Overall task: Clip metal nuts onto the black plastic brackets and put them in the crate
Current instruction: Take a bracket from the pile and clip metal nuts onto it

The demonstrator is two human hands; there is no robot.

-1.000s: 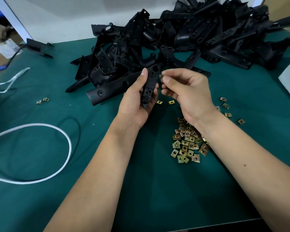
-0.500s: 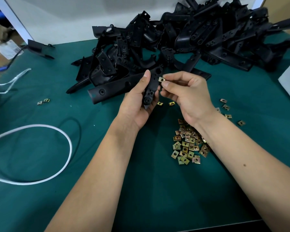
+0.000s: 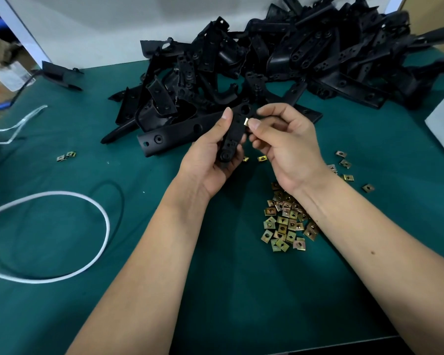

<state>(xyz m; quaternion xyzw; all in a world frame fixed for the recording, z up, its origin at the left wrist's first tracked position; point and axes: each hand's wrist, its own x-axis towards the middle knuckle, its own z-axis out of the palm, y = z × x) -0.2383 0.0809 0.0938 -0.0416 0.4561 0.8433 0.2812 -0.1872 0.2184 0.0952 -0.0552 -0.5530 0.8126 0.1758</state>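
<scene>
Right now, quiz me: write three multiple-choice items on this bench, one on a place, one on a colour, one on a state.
1. Where does the main heap of metal nuts lie?
A. Under the right forearm
B. Inside the white cord loop
C. On top of the bracket pile

2. What colour is the table mat?
A. Grey
B. Dark green
C. Red

3. What is the right hand doing?
A. Lying flat on the mat
B. Pinching one nut against the bracket that the left hand holds
C. Holding the white cord

Answers: 1 A, the heap shows just beside and beneath that forearm. 2 B, green mat all round. 3 B, fingertips close on the nut at the bracket's edge.
</scene>
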